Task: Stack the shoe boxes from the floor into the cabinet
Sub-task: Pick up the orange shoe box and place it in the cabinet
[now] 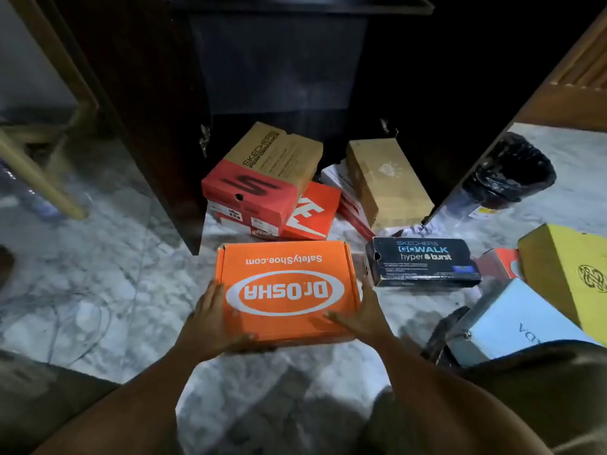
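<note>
Shoe boxes (262, 178) are lying unstacked at 12 o'clock; both hands, left hand (210, 318) and right hand (363, 315), are clasping the orange box (284, 290); cabinet (279, 77) looks empty.

Dim room: grey marbled floor (98, 284), wooden furniture leg (36, 177) at left.

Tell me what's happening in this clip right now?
A person holds an orange Dr.Osha box between the left hand and right hand, in front of the open dark cabinet. More shoe boxes lie on the floor, including a black Skechers box and a tilted red-and-tan Skechers box.
</note>
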